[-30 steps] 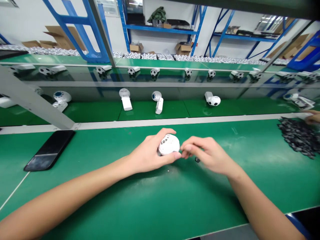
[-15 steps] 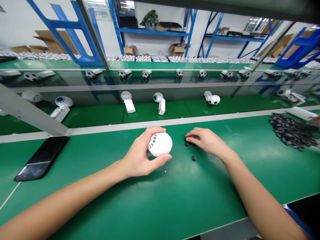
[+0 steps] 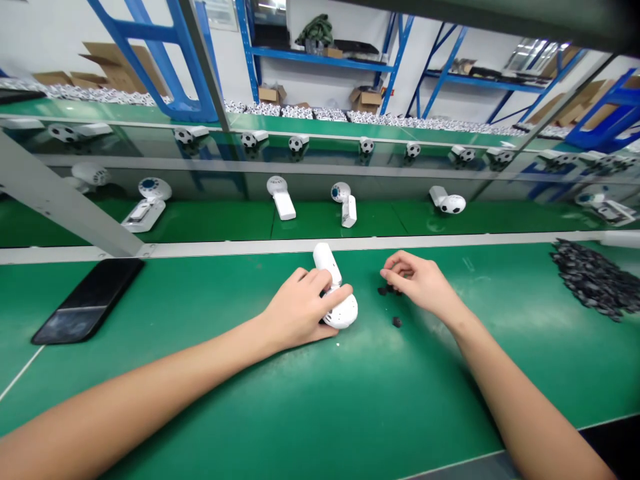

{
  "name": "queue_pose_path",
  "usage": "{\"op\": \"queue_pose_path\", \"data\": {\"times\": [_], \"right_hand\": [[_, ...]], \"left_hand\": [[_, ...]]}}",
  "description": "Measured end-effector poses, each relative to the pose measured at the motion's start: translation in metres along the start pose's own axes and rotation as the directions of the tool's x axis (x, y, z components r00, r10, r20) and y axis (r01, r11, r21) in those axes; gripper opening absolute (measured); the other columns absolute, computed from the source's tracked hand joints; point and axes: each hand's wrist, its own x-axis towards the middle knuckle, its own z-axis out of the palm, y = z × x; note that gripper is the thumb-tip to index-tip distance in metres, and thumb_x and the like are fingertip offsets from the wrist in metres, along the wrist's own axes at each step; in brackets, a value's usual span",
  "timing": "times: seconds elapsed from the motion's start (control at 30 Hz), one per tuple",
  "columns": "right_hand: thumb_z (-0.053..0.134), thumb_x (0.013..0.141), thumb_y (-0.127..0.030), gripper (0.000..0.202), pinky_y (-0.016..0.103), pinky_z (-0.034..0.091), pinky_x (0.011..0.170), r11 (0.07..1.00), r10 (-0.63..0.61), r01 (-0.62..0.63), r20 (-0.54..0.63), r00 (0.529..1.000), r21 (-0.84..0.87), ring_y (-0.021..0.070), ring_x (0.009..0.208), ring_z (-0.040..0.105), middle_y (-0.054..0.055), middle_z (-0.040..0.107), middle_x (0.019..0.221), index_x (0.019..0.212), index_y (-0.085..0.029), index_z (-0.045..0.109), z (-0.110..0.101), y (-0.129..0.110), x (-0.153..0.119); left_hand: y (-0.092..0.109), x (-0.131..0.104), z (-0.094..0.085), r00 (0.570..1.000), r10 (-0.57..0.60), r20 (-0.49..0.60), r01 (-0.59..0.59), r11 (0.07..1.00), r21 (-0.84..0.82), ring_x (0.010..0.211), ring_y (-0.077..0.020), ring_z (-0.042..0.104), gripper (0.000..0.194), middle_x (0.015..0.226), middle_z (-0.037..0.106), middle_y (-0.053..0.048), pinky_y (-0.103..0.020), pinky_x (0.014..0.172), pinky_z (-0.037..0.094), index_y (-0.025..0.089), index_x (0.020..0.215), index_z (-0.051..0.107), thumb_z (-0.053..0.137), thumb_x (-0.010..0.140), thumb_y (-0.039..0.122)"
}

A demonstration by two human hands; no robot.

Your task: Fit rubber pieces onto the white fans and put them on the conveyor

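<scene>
A white handheld fan [image 3: 342, 312] with a round, vented head and a stubby handle lies on the green bench, handle pointing away from me. My left hand [image 3: 303, 305] is closed round it, fingers over the joint between head and handle and thumb along the near side. To its right, my right hand [image 3: 414, 279] holds its thumb and fingertips pinched together just above a few small black pieces [image 3: 383, 291]. Whatever is in that pinch, if anything, is hidden. Nearer to me, one more small black piece [image 3: 397, 322] lies alone.
A black phone [image 3: 87, 303] lies at the left. A heap of black parts [image 3: 595, 280] is spread at the right. Beyond the bench's pale rim, several white fans, one of them here [image 3: 283, 200], rest on a green belt [image 3: 310, 223]. A metal post [image 3: 70, 197] rises at the left.
The fan has been turned and lowered, so its handle now shows on the bench. My left hand has rolled over on top of it. My right fingertips have lifted slightly from the black pieces.
</scene>
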Motion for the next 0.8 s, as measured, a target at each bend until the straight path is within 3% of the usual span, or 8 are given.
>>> {"op": "queue_pose_path", "data": {"times": [0.1,0.23,0.4,0.53,0.7,0.8], "right_hand": [[0.073,0.091,-0.051,0.027,0.036,0.061,0.076,0.992,0.060,-0.056,-0.032,0.998,0.111,0.0247,0.080,0.077,0.005,0.081,0.087,0.093,-0.023,0.075,0.005,-0.010,-0.005],[0.080,0.086,-0.050,0.030,0.038,0.063,0.086,0.974,0.050,-0.057,0.039,0.998,0.219,0.0269,0.091,0.079,0.006,0.083,0.102,0.103,-0.025,0.079,0.012,-0.027,-0.014],[0.076,0.091,-0.047,0.023,0.035,0.063,0.078,0.961,-0.026,-0.006,0.114,0.993,0.275,0.0249,0.082,0.079,0.004,0.082,0.088,0.094,-0.024,0.079,0.024,-0.045,-0.028],[0.076,0.091,-0.046,0.024,0.030,0.060,0.065,0.956,-0.077,0.019,0.190,0.979,0.292,0.0206,0.070,0.075,0.003,0.080,0.081,0.088,-0.022,0.075,0.040,-0.055,-0.035],[0.069,0.098,-0.034,0.015,0.028,0.055,0.067,0.945,-0.326,0.322,0.117,0.938,0.054,0.0165,0.071,0.070,0.000,0.077,0.083,0.089,-0.023,0.074,0.049,-0.061,-0.039],[0.067,0.101,-0.032,0.016,0.027,0.052,0.066,0.932,-0.362,0.363,0.093,0.927,0.008,0.0152,0.069,0.068,-0.001,0.076,0.081,0.089,-0.024,0.073,0.048,-0.062,-0.040]], "left_hand": [[0.003,-0.001,-0.001,0.999,-0.007,0.045,0.006,0.999,0.032,0.084,-0.0264,0.066,0.059,0.102,0.071,-0.009,-0.039,0.074,0.040,0.025,0.144,0.052,0.066,0.092,0.048],[0.005,-0.004,0.003,0.981,-0.193,0.016,0.194,0.970,-0.145,0.084,-0.0263,0.072,0.062,0.098,0.076,-0.003,-0.036,0.072,0.045,0.028,0.141,0.051,0.070,0.087,0.052],[0.005,-0.003,0.003,0.914,-0.405,0.022,0.378,0.832,-0.407,0.079,-0.0233,0.074,0.070,0.105,0.077,0.000,-0.031,0.066,0.050,0.031,0.147,0.041,0.072,0.085,0.046],[0.004,-0.002,0.001,0.905,-0.422,0.056,0.401,0.801,-0.444,0.085,-0.0259,0.076,0.072,0.112,0.077,-0.001,-0.032,0.070,0.053,0.032,0.148,0.041,0.073,0.084,0.042],[0.003,-0.002,0.003,0.917,-0.393,0.070,0.377,0.795,-0.476,0.095,-0.0285,0.075,0.072,0.125,0.073,-0.004,-0.036,0.077,0.055,0.031,0.147,0.040,0.073,0.084,0.040],[0.003,-0.002,0.002,0.922,-0.380,0.077,0.363,0.776,-0.516,0.099,-0.0279,0.073,0.071,0.130,0.070,-0.004,-0.037,0.078,0.055,0.031,0.147,0.038,0.071,0.085,0.038]]}}
